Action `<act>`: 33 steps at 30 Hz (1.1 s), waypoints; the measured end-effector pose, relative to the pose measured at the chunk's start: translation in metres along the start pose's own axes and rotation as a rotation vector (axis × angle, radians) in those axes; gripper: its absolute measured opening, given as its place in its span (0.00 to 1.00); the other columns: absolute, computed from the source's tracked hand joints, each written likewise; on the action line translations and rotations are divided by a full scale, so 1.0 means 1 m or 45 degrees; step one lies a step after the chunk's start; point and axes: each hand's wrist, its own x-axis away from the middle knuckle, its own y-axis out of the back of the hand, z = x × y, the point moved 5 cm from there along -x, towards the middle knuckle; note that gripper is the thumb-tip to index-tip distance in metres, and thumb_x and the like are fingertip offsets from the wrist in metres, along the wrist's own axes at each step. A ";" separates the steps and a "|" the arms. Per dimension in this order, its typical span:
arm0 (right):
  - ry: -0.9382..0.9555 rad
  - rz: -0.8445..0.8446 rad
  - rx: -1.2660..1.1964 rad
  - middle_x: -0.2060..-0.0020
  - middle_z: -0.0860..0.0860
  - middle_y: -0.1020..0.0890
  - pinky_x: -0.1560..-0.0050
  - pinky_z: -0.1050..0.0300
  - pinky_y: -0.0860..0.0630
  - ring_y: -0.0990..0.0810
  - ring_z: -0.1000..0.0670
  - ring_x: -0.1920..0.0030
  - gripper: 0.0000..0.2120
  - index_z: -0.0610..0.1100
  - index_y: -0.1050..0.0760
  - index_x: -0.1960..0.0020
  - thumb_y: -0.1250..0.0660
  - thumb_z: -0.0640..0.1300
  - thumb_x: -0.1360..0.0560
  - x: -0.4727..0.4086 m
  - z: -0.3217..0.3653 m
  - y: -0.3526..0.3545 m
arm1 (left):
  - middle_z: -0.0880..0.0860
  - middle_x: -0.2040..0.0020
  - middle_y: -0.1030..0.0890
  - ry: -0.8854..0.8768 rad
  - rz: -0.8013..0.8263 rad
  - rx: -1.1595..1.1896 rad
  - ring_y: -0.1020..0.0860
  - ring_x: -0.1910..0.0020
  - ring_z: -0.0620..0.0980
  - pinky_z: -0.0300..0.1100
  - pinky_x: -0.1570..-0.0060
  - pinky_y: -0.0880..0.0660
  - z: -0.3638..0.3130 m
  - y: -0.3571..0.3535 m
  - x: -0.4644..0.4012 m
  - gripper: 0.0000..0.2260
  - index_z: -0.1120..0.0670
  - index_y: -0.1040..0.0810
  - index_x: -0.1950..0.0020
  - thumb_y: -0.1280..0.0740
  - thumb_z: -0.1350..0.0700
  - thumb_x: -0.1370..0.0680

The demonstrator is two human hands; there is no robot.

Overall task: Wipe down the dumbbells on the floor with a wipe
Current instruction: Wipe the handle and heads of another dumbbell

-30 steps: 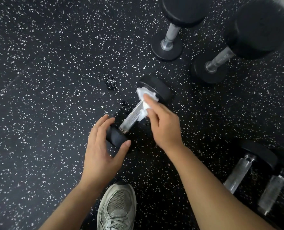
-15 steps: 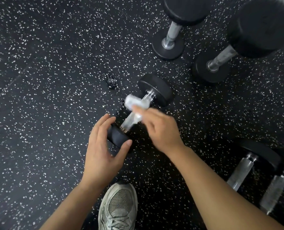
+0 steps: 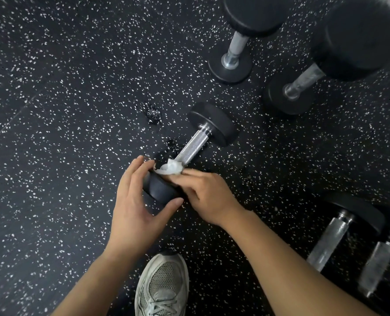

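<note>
A small black dumbbell with a knurled steel handle lies on the speckled black floor, slanting from lower left to upper right. My left hand grips its near head, fingers over the top and thumb below. My right hand holds a crumpled white wipe against the near end of the handle, where it meets that head. The far head is uncovered.
Two bigger dumbbells stand at the back: one top centre, a larger one top right. Two more with steel handles lie at the right edge. My grey shoe is at the bottom. A small scuffed patch marks the floor.
My right hand slid the wipe down the handle from the far head to the near head. The left hand kept its grip on the near head.
</note>
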 end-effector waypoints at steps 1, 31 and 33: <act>-0.011 -0.050 -0.014 0.39 0.54 0.17 0.48 0.47 0.18 0.15 0.48 0.45 0.23 0.57 0.26 0.26 0.41 0.40 0.17 0.000 -0.002 0.005 | 0.50 0.20 0.33 -0.011 -0.010 -0.006 0.37 0.19 0.48 0.48 0.22 0.38 0.000 0.002 -0.001 0.41 0.54 0.32 0.22 0.24 0.40 0.30; -0.140 -0.206 0.032 0.38 0.50 0.16 0.48 0.49 0.19 0.15 0.45 0.46 0.20 0.52 0.27 0.24 0.41 0.43 0.14 -0.065 0.008 0.004 | 0.53 0.22 0.32 0.009 -0.206 -0.041 0.37 0.19 0.51 0.56 0.22 0.37 0.019 0.029 -0.024 0.38 0.57 0.34 0.21 0.23 0.47 0.26; 0.000 0.031 0.076 0.35 0.51 0.17 0.49 0.49 0.20 0.16 0.44 0.44 0.21 0.53 0.27 0.25 0.42 0.42 0.15 -0.060 0.017 -0.008 | 0.53 0.22 0.32 0.015 -0.199 -0.037 0.37 0.19 0.51 0.54 0.22 0.37 0.018 0.028 -0.023 0.38 0.57 0.34 0.21 0.23 0.47 0.27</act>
